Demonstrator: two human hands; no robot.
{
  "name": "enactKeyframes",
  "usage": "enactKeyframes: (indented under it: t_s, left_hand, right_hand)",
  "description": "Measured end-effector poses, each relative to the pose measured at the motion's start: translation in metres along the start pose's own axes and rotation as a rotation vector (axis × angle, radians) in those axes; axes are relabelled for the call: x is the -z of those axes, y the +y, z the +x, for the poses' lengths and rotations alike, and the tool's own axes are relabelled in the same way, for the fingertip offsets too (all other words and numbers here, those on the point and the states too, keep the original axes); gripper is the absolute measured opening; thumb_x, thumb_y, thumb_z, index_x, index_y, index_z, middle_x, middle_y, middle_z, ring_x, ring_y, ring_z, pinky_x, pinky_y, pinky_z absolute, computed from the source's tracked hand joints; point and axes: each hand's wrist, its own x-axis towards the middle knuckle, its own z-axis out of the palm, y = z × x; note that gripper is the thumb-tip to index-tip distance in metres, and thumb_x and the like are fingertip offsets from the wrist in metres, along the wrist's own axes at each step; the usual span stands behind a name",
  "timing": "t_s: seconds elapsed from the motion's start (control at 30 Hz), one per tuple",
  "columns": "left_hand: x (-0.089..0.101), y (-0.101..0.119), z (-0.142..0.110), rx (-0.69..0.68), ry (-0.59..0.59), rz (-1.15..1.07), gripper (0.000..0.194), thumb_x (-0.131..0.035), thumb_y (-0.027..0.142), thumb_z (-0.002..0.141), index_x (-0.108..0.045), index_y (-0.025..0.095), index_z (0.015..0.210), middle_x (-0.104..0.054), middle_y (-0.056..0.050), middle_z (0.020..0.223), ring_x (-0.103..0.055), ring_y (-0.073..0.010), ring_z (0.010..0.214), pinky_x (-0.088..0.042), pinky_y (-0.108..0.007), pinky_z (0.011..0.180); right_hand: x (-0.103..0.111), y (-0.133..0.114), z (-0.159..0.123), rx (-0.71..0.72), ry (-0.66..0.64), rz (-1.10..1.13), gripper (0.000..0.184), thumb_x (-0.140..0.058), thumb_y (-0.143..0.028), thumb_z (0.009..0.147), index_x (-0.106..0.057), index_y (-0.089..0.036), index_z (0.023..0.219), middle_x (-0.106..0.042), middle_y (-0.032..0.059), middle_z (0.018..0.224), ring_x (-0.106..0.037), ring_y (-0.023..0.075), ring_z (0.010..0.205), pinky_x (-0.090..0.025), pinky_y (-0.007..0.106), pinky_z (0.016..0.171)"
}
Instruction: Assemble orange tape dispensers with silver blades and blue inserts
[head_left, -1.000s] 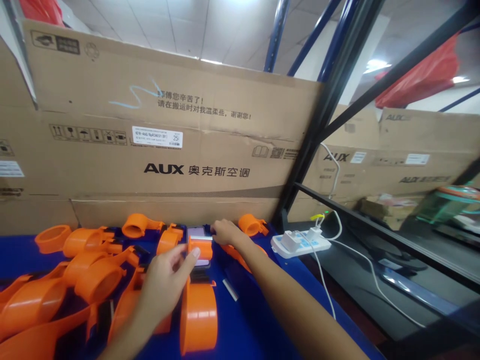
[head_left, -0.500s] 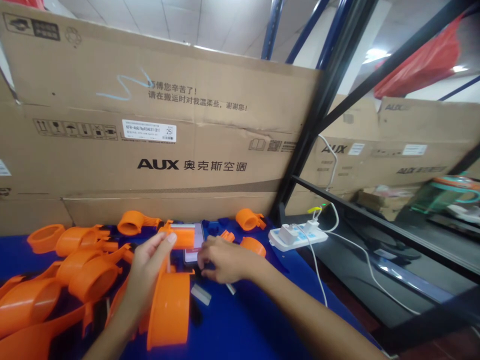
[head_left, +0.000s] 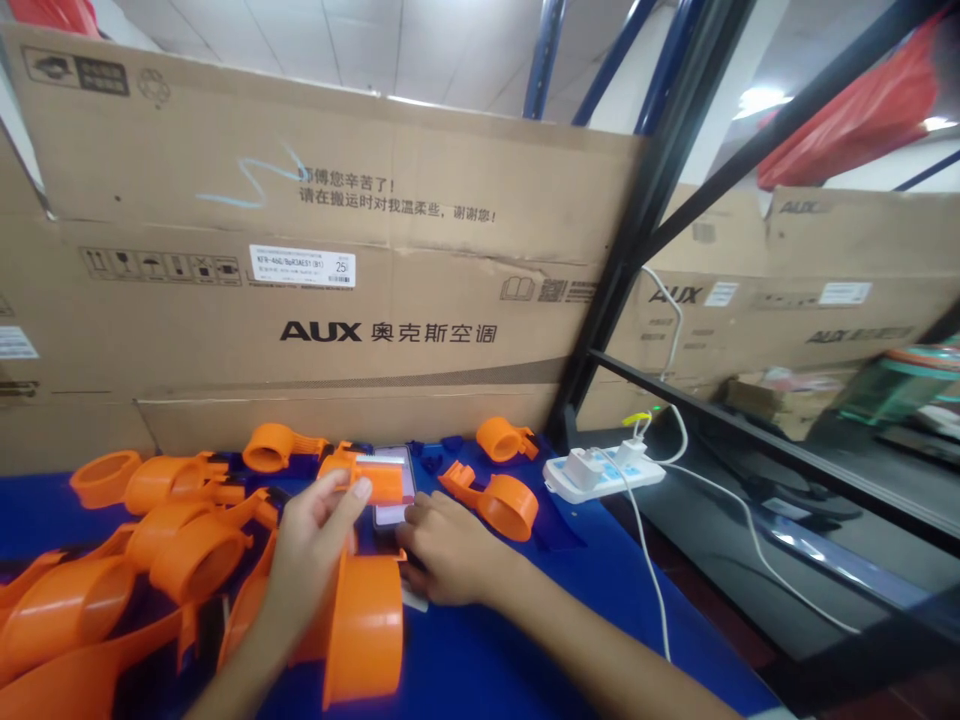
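My left hand (head_left: 319, 530) is closed around the upper part of an orange plastic tape dispenser (head_left: 367, 630), its wide ring hanging toward me. Close by on the right, my right hand (head_left: 454, 550) is bent down at the blue surface with its fingers curled. Whatever those fingertips hold is hidden under the hand. A small pale flat strip (head_left: 415, 600) shows just below them. Behind both hands lies a phone (head_left: 390, 514) with a lit screen, partly covered by the held dispenser.
Several orange dispensers (head_left: 199, 565) crowd the left side of the blue cloth (head_left: 465, 660). Another dispenser (head_left: 510, 505) lies right of my right hand. A white power strip (head_left: 600, 475) with cables sits by the black rack post (head_left: 600, 290). A large cardboard box (head_left: 390, 230) stands behind.
My right hand has moved slightly down and left, over the pale strips beside the dispenser. The left hand keeps its hold, and the view has shifted slightly.
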Motion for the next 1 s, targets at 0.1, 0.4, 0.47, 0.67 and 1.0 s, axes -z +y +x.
enactKeyframes:
  t_s: [0.1,0.4,0.47,0.67,1.0]
  left_hand:
    - [-0.001,0.008,-0.002,-0.022,0.04,-0.061,0.035,-0.067,0.051,0.089,-0.056,0.019,0.079,-0.045,0.006,0.058,-0.038,-0.0097,0.052,-0.03,-0.02,0.048]
    - [-0.003,-0.001,-0.001,0.009,0.004,-0.074,0.034,-0.068,0.053,0.088,-0.065,0.019,0.09,-0.055,0.004,0.066,-0.045,-0.0117,0.055,-0.037,-0.021,0.051]
    - [-0.004,-0.004,0.001,-0.009,0.006,-0.041,0.034,-0.069,0.052,0.088,-0.067,0.018,0.09,-0.06,0.002,0.068,-0.05,-0.0133,0.058,-0.041,-0.022,0.054]
    - [-0.007,-0.005,0.002,0.008,-0.043,-0.029,0.033,-0.065,0.052,0.092,-0.067,0.019,0.095,-0.054,0.004,0.064,-0.043,-0.0114,0.054,-0.036,-0.021,0.05]
    - [-0.005,-0.019,0.004,-0.003,-0.079,0.051,0.036,-0.065,0.054,0.091,-0.065,0.019,0.098,-0.048,0.005,0.063,-0.042,-0.0132,0.058,-0.035,-0.023,0.052]
  right_hand:
    - [0.004,0.0,-0.004,-0.027,0.022,0.017,0.019,-0.069,-0.035,0.084,-0.068,-0.016,0.088,-0.07,0.0116,0.092,-0.061,0.025,0.086,-0.041,0.033,0.073]
    - [0.059,0.036,-0.011,-0.271,0.655,0.404,0.014,-0.062,-0.031,0.095,-0.064,-0.021,0.104,-0.069,0.0031,0.088,-0.062,0.0169,0.074,-0.046,0.028,0.067]
    - [0.06,0.035,-0.006,-0.238,0.815,0.49,0.017,-0.063,-0.031,0.096,-0.066,-0.021,0.11,-0.067,0.003,0.089,-0.061,0.0164,0.074,-0.049,0.028,0.067]
    - [0.032,0.017,-0.001,-0.147,0.932,0.669,0.025,-0.064,-0.024,0.098,-0.067,-0.025,0.122,-0.072,0.0059,0.109,-0.068,0.0177,0.085,-0.057,0.034,0.08]
    - [0.019,0.008,-0.002,-0.068,0.936,0.656,0.025,-0.065,-0.02,0.097,-0.07,-0.026,0.121,-0.067,0.0076,0.113,-0.067,0.0215,0.101,-0.058,0.039,0.089]
